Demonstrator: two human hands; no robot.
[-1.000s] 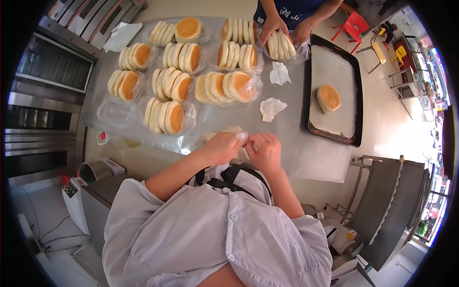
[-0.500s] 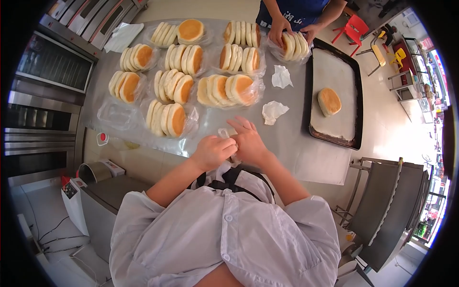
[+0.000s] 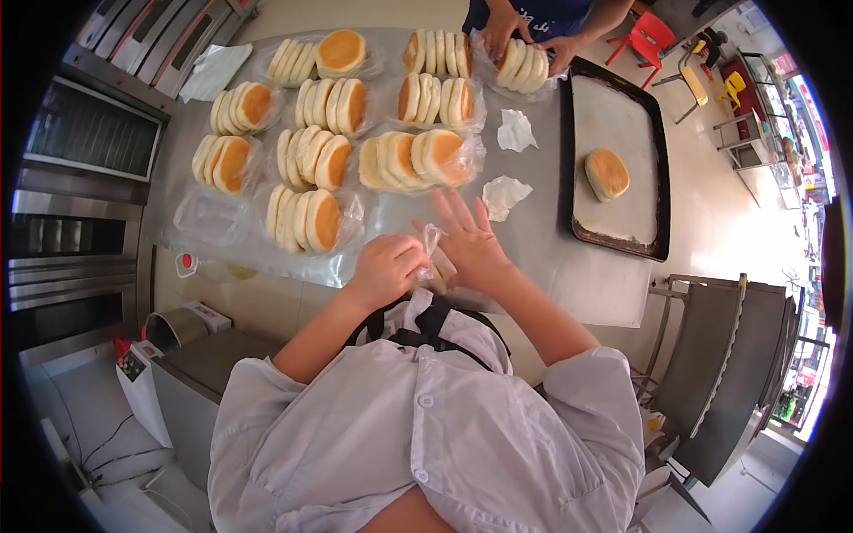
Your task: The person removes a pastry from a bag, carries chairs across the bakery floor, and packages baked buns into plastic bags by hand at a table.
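Note:
My left hand point(image 3: 391, 266) is closed in a pinch on crumpled clear plastic, which looks like the gathered end of a plastic bag point(image 3: 432, 238). Beside it, my right hand point(image 3: 469, 247) has its fingers spread, palm toward the bag. Something pale shows below the plastic between my hands, too hidden to name. Both hands are over the near edge of the metal table point(image 3: 551, 266). Just beyond them lie bagged round flat breads with browned faces, the nearest being a long row point(image 3: 413, 162) and a smaller pack point(image 3: 302, 218).
Several more bread packs point(image 3: 330, 105) cover the table's left and middle. Two crumpled white papers point(image 3: 505, 197) lie near a black-rimmed baking tray point(image 3: 613, 233) holding one bread point(image 3: 608, 174). Across the table, a co-worker's hands point(image 3: 560, 51) touch a bread pack point(image 3: 522, 67). An empty-looking bag point(image 3: 213, 218) lies left.
My right hand's fingers have spread and extended away from the plastic. The left hand keeps its pinch, and more of the plastic end shows above it. The view has shifted slightly.

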